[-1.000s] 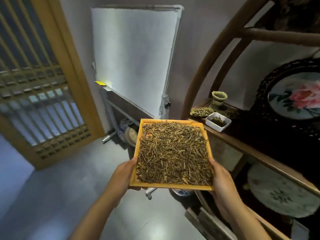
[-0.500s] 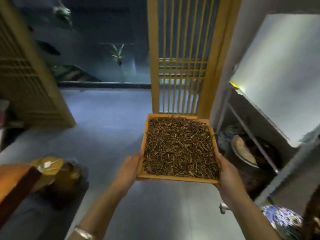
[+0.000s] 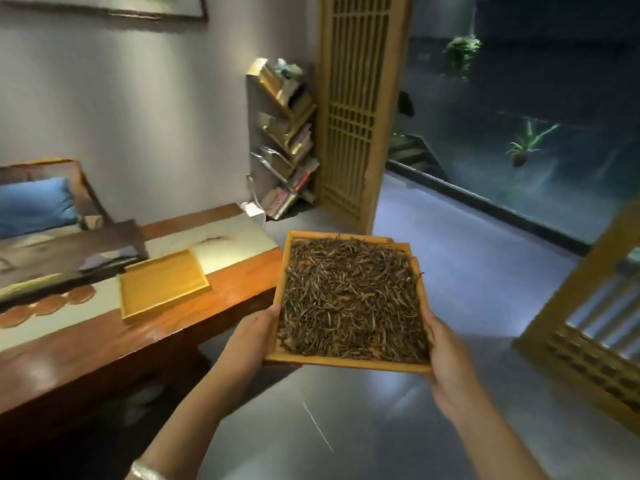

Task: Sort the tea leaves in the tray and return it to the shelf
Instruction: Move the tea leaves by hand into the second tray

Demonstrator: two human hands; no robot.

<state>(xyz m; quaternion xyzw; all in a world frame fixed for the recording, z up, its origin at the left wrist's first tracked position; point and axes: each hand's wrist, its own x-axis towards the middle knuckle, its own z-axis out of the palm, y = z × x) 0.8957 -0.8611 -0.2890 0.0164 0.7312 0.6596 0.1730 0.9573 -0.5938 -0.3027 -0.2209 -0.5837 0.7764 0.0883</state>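
I hold a square yellow wooden tray level in front of me, over the grey floor. It is filled edge to edge with dark brown tea leaves. My left hand grips the tray's left rim near the front corner. My right hand grips the right rim near the front corner. The shelf is out of view.
A long reddish wooden table stands at my left, with an empty yellow tray and a dark slab on it. A slanted bookshelf and a lattice door stand ahead. Another lattice panel is at the right.
My view has swung left, away from the shelf and whiteboard, past the lattice door to the table. The tray stays held in both hands.
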